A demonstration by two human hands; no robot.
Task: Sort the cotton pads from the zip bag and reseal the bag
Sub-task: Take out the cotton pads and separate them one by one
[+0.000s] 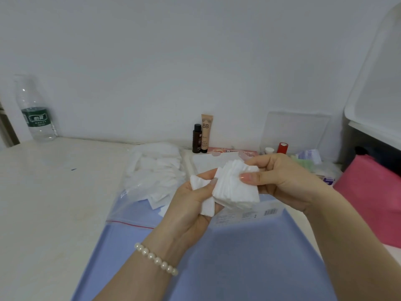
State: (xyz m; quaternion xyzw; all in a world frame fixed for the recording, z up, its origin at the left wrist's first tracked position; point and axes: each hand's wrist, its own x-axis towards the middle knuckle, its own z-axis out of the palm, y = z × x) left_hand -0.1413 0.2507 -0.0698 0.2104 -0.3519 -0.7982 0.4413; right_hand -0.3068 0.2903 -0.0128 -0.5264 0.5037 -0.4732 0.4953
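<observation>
Above the bench, the right hand pinches a stack of cotton pads; the left hand grips loose pads. Square the edges gently before setting them down. The zip bag lies open, just left.

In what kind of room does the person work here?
Probably a bedroom or dorm desk used as a dressing table. A BB cream tube and a small dark bottle stand against the white wall, and a water bottle stands at the desk's corner.
</observation>
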